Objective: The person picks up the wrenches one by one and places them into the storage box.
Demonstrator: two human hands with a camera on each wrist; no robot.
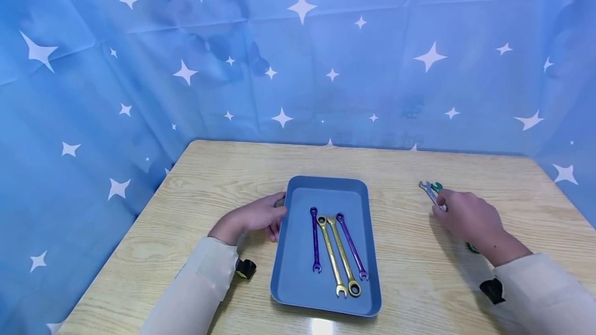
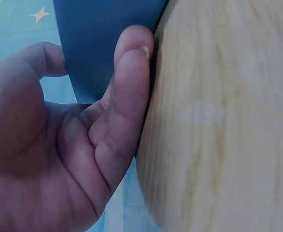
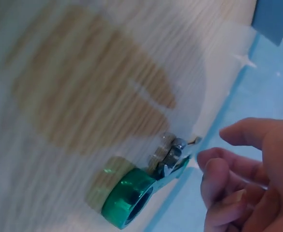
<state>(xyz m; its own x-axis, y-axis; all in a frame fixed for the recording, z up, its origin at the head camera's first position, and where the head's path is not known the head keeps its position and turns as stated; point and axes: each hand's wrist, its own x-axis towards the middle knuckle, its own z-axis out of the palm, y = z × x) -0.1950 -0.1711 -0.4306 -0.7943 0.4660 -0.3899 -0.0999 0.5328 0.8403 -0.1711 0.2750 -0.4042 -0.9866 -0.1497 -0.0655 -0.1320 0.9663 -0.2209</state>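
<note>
My left hand point(image 1: 261, 213) holds the left side of a blue-grey tray point(image 1: 294, 268), its thumb at the rim and its fingers against the outer wall point(image 2: 97, 48). Inside the tray lie two gold wrenches point(image 1: 331, 257) between a purple wrench point(image 1: 315, 242) on the left and another purple wrench point(image 1: 352, 247) on the right. At the table's right, my right hand point(image 1: 470, 216) hovers over a silver wrench point(image 1: 429, 190) and a green wrench point(image 3: 126, 198). Its fingers are loosely bent with a gap to the thumb, and no wrench shows between them. From the head, this hand hides the wrenches' middles.
A pale wood-grain table point(image 1: 209, 180) carries everything. Behind it and at the left hangs a blue cloth point(image 1: 354, 97) with white stars. A dark wrist camera point(image 1: 246, 269) sits by the left sleeve, another camera point(image 1: 492, 291) by the right.
</note>
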